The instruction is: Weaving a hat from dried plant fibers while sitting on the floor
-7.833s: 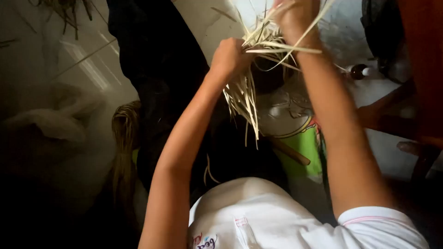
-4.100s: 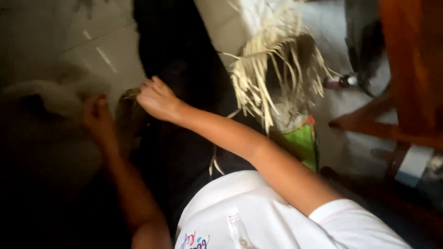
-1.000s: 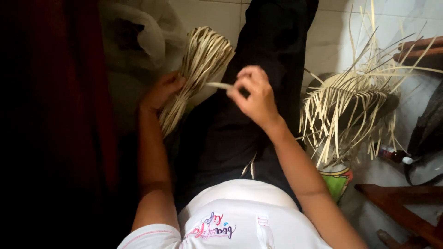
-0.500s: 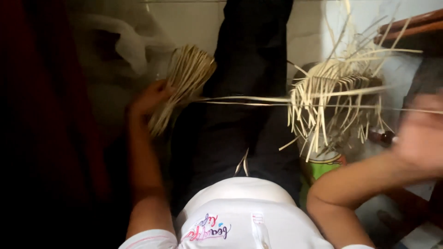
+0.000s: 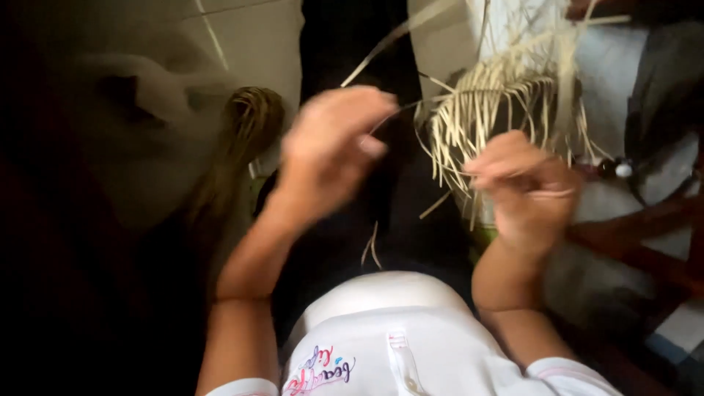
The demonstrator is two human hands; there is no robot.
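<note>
With both hands closed, left hand (image 5: 330, 150) and right hand (image 5: 524, 187) pinching a thin straw strip (image 5: 389, 44), a hard tug risked snapping it.

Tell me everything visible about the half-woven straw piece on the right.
The woven piece is pale, cream-coloured flat strips that look like straw or palm leaf. Its upper part is interlaced into a curved band; below it many loose ends hang like a fringe, and a few long strips stick up and out. It sits to the right of the black-clad legs, over a pale floor. The right hand is in front of its lower fringe; blur hides whether they touch. The left hand pinches one thin strand leading toward it.
</note>
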